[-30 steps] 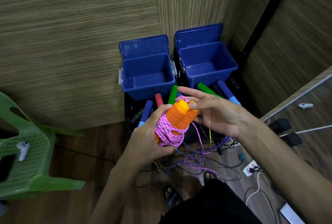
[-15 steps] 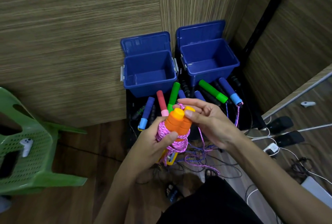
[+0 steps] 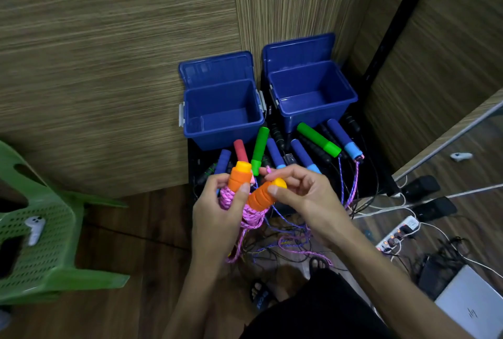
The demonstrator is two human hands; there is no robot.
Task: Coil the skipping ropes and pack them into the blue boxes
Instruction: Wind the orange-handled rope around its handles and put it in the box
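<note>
The two orange handles (image 3: 239,179), bunched together a second ago, have split: my left hand (image 3: 217,219) grips one with the pink rope (image 3: 251,214), my right hand (image 3: 302,197) pinches the other, so the coil is loosening. Two blue boxes (image 3: 221,138) stand open beyond, both apparently bare.

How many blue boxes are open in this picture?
2. The left box and the right box stand side by side against the wooden wall, lids raised, behind the handles. None seems hidden.

Striped wood-panel walls (image 3: 109,80), dark wood floor (image 3: 141,229), green plastic chair (image 3: 40,251) left
</note>
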